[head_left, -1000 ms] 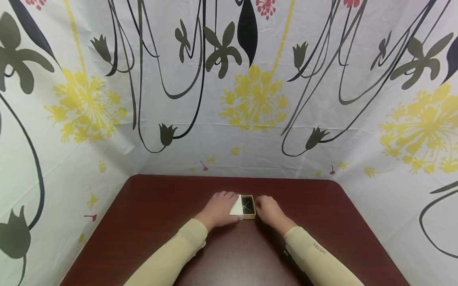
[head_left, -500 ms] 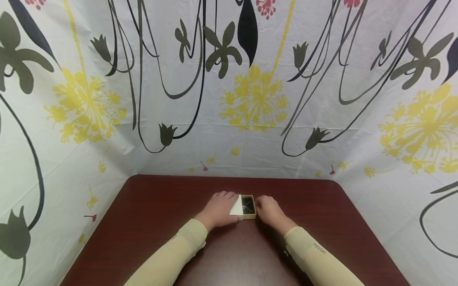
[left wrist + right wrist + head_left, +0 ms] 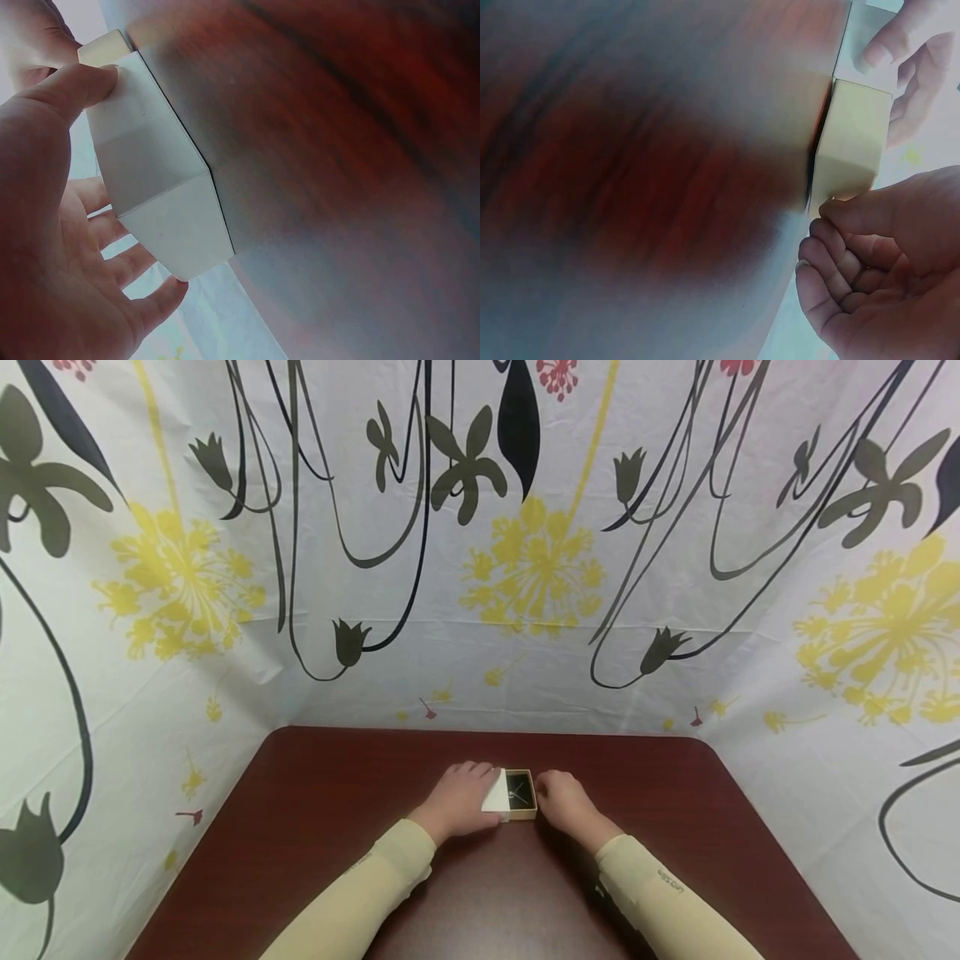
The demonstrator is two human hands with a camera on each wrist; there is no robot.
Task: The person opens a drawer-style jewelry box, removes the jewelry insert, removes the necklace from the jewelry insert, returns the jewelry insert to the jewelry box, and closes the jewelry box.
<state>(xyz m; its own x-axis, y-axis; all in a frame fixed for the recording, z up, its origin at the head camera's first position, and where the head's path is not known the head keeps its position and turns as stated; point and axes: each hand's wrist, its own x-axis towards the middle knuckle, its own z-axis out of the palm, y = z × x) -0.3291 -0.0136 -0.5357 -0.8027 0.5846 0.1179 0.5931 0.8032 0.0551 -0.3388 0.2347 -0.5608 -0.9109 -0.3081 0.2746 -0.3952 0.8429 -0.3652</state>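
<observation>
A small jewelry box lies on the table, partly slid apart. My left hand (image 3: pixel 459 799) grips its white sleeve (image 3: pixel 142 142), thumb on the near side and the other fingers around the far side. Out of the sleeve's right end sticks a cream drawer (image 3: pixel 851 135). Inside the drawer, on a black insert (image 3: pixel 519 792), lies a thin silvery piece like a necklace. My right hand (image 3: pixel 564 802) is at the drawer's right end, with thumb and forefinger pinched together there and the other fingers curled. Whatever small part lies between those fingertips is hidden.
The dark red wooden table (image 3: pixel 360 760) has rounded far corners. A white cloth (image 3: pixel 450 577) printed with flowers and stems hangs behind it and along both sides. Cream sleeves (image 3: pixel 375 885) cover both forearms.
</observation>
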